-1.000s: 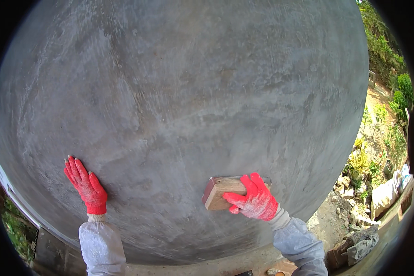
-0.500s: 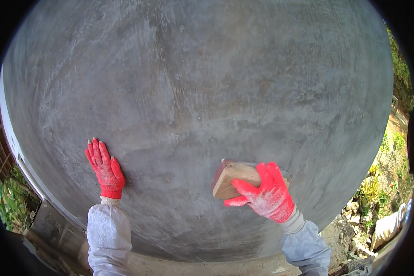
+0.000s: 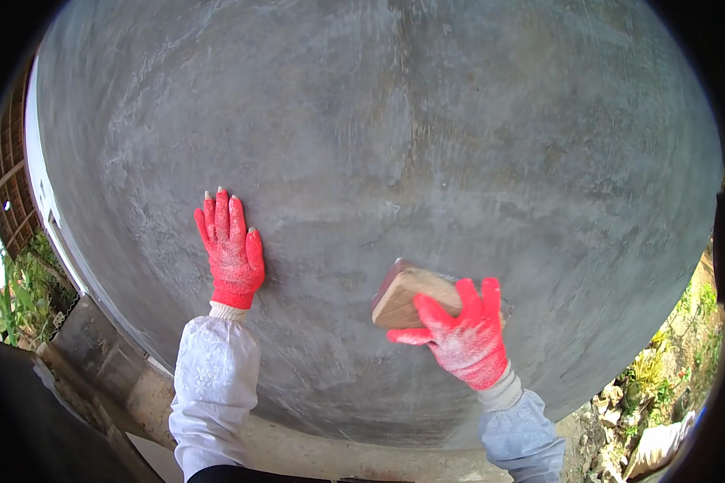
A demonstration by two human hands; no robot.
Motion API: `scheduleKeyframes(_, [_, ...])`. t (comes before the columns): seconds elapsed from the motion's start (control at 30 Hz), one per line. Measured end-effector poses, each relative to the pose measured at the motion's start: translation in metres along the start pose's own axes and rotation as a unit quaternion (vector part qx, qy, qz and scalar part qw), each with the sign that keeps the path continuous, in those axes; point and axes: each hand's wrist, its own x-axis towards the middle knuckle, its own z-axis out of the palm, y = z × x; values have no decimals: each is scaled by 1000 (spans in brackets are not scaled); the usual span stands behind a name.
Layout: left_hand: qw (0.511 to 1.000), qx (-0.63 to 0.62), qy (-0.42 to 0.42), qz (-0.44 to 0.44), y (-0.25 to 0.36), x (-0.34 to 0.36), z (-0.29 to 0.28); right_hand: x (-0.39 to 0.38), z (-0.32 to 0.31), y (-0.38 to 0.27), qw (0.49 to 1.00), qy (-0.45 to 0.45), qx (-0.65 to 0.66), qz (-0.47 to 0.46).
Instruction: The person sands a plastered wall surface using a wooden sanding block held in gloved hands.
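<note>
My right hand (image 3: pixel 466 338), in a red-coated glove dusted with pale powder, grips a wooden block (image 3: pixel 419 294). Reddish sheet, apparently sandpaper, wraps the block's edge, and its face lies against the grey plastered wall (image 3: pixel 338 233). The thumb and fingers spread over the block's back; the face pressed to the plaster is hidden. To the left, my left hand (image 3: pixel 232 249) rests flat on the wall, fingers pointing up and holding nothing. Its glove is also red, with the fingertips bare.
Streaks and a rough vertical seam (image 3: pixel 411 105) mark the wall's upper part. A pale ledge (image 3: pixel 330 455) runs along its foot. At the left are a white edge strip (image 3: pixel 52 217), a roof frame (image 3: pixel 12 177) and plants. Rocks (image 3: pixel 608 406) and greenery lie at the lower right.
The view has turned left, so the wall appears shifted to the right. My right hand and the block have slid left along the wall. My left hand appears to stay in place.
</note>
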Motion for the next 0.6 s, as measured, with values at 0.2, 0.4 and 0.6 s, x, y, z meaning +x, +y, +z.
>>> scheduleKeyframes(0.2, [1000,8,-3,10,-21,-12,-20,49,-35,52,968,159,-24,190])
scheduleKeyframes(0.4, [998,-55,12,-16,-29,-57,-70,94,-42,41,929,242,-76,270])
scheduleKeyframes(0.6, [993,-114,0,16,-27,-70,-85,75,15,-80,997,35,65,0])
